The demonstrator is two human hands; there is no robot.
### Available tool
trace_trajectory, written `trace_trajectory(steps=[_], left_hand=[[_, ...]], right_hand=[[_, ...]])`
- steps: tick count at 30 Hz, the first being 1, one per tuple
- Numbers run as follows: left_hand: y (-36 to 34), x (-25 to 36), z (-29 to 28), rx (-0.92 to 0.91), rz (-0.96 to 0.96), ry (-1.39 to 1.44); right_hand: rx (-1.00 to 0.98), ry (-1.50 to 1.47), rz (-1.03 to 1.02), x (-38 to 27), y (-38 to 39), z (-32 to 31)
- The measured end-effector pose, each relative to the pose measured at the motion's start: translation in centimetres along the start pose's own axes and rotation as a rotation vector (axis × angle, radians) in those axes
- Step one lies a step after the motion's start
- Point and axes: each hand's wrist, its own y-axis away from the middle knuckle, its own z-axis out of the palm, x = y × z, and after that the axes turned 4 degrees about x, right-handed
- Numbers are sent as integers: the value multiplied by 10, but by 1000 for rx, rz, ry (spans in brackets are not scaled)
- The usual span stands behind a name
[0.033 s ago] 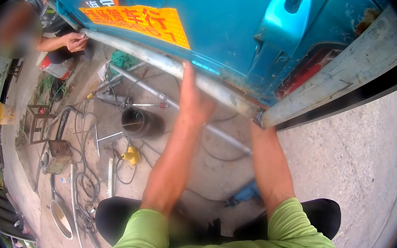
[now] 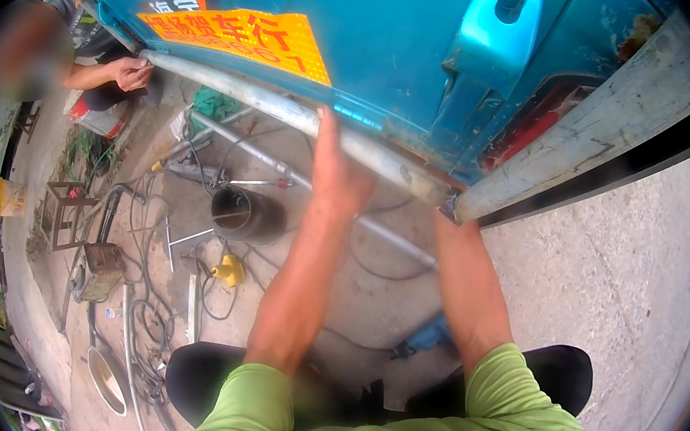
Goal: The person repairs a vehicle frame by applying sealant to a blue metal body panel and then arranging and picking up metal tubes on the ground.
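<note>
A long grey metal pipe [image 2: 272, 104] runs along the lower edge of a teal vehicle panel [image 2: 380, 42]. My left hand [image 2: 339, 177] grips it from below, thumb up on its side and fingers hidden underneath. At the pipe's right end, it meets a thicker, slanted grey metal tube [image 2: 598, 124]. Beneath that corner is my right hand [image 2: 455, 227], touching the joint from below; its fingers are hidden behind the metal. A co-worker's hand [image 2: 130, 73] is at the pipe's far left end.
On the concrete lie a dark round metal container [image 2: 248, 215], a silver rod [image 2: 397, 242], tangled cables, a yellow plug-like piece [image 2: 228, 270] and a blue power tool [image 2: 425, 336]. A pale bowl [image 2: 107, 380] and a rusty box [image 2: 99, 272] sit at left.
</note>
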Motion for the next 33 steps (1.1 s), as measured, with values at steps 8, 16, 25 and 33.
trace_trajectory(steps=[8,16,25,33], left_hand=[[2,-2,3,33,-23,107],[5,4,19,51,2,139],[7,4,28,96,-20,147],[3,1,41,198,69,111]], right_hand=[[1,-1,1,0,-1,3],[4,-2,-3,1,-3,7],[5,2,-8,1,-9,8],[15,-1,-12,1,-12,11]])
